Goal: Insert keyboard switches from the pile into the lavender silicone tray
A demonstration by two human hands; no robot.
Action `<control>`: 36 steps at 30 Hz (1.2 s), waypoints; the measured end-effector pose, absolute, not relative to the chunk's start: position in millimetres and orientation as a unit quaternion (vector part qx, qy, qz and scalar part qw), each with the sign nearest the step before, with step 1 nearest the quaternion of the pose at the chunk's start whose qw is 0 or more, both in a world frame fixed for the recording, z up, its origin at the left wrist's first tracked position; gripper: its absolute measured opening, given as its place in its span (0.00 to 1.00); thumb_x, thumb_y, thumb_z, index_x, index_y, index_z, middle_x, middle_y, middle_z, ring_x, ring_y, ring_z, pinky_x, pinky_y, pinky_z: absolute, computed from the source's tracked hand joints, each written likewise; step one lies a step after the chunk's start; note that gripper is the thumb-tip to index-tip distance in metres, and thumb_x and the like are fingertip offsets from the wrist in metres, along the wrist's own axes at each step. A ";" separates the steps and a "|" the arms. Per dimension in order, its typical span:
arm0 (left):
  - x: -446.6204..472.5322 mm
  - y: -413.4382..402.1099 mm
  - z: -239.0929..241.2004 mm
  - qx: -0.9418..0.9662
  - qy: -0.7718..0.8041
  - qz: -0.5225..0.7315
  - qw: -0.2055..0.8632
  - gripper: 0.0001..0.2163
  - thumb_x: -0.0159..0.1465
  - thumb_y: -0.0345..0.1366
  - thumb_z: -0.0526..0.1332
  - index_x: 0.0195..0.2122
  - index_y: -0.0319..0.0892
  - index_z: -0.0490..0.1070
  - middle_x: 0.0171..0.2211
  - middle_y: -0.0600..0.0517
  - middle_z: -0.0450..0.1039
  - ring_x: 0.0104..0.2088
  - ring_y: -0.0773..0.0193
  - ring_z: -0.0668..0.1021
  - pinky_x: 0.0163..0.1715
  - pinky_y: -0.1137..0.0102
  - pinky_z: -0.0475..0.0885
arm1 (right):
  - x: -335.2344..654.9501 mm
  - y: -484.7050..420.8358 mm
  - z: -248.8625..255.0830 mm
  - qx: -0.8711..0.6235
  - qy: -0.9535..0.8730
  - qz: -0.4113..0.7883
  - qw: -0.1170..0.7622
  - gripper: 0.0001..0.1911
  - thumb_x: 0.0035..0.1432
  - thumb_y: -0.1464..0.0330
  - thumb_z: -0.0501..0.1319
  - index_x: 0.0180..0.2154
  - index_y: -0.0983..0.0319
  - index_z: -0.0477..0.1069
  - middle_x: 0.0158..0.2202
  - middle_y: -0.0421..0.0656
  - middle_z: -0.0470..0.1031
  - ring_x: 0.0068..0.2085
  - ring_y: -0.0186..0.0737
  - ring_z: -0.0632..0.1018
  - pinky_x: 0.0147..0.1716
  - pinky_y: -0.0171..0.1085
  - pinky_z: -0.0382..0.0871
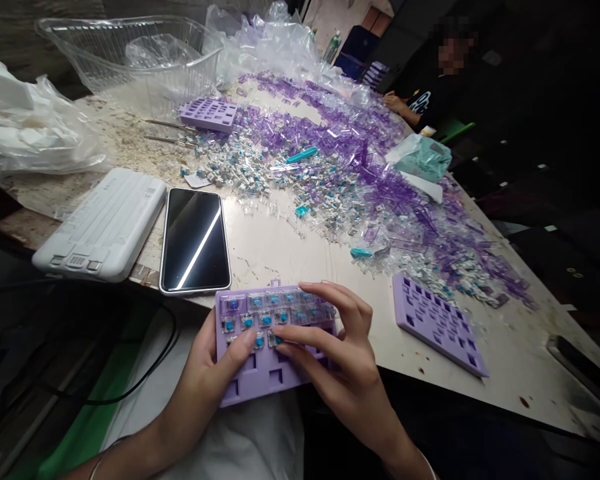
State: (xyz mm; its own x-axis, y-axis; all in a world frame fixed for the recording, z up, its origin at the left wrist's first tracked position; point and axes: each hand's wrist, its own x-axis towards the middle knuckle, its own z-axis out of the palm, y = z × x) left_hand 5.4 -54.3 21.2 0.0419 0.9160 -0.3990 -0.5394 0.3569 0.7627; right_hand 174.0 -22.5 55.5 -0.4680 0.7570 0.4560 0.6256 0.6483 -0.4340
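A purple slotted tray (265, 370) rests at the near table edge, over my lap. Its upper rows hold several clear switches with blue stems (260, 312); the lower slots are bare. My left hand (205, 377) grips the tray's left side, thumb pressed on a switch in the third row. My right hand (337, 353) lies across the tray's right half, its fingertips on a blue switch next to that thumb.
A second purple tray (437, 325) lies to the right, a third (209, 114) at the back. Loose clear, purple and blue parts (350, 167) cover the table's middle. A phone (195, 239) and white power bank (103, 223) lie left. A clear bin (130, 57) stands behind. Another person (430, 87) sits opposite.
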 end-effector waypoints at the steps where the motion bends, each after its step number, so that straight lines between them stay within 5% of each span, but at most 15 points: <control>1: 5.1 -54.3 20.3 0.216 0.445 0.527 0.691 0.28 0.58 0.47 0.67 0.57 0.44 0.66 0.48 0.47 0.77 0.49 0.53 0.78 0.45 0.69 0.75 | 174.0 -22.0 55.9 -0.410 -0.848 0.111 0.316 0.11 0.60 0.74 0.62 0.42 0.53 0.75 0.57 0.43 0.62 0.59 0.50 0.61 0.56 0.54 0.60; 11: 3.9 -52.4 21.8 0.256 0.455 0.521 0.676 0.21 0.60 0.48 0.65 0.52 0.46 0.69 0.47 0.50 0.77 0.45 0.59 0.79 0.47 0.71 0.75 | 176.0 -21.3 53.1 -0.401 -0.851 0.132 0.312 0.14 0.59 0.77 0.61 0.43 0.53 0.74 0.59 0.42 0.62 0.61 0.49 0.60 0.58 0.54 0.61; 18: 5.1 -49.9 23.4 0.282 0.473 0.523 0.650 0.20 0.58 0.47 0.68 0.48 0.45 0.70 0.42 0.53 0.79 0.40 0.66 0.81 0.38 0.80 0.76 | 179.5 -14.6 61.7 -0.388 -0.868 0.178 0.252 0.09 0.60 0.74 0.62 0.42 0.55 0.74 0.65 0.42 0.57 0.65 0.47 0.57 0.60 0.51 0.62; 29: -2.7 -52.8 33.1 0.377 0.470 0.538 0.590 0.18 0.49 0.36 0.74 0.41 0.47 0.73 0.36 0.57 0.81 0.36 0.65 0.83 0.34 0.82 0.78 | 175.6 -32.5 51.2 -0.335 -0.864 0.002 0.375 0.14 0.55 0.79 0.63 0.43 0.59 0.75 0.63 0.44 0.59 0.59 0.48 0.61 0.58 0.48 0.61; 36: -2.3 -55.3 22.8 0.409 0.490 0.544 0.545 0.17 0.52 0.36 0.72 0.42 0.47 0.73 0.34 0.58 0.81 0.33 0.67 0.83 0.31 0.84 0.77 | 184.4 -38.2 42.7 -0.328 -0.870 0.057 0.364 0.23 0.58 0.77 0.61 0.54 0.56 0.69 0.71 0.40 0.44 0.66 0.47 0.57 0.61 0.48 0.61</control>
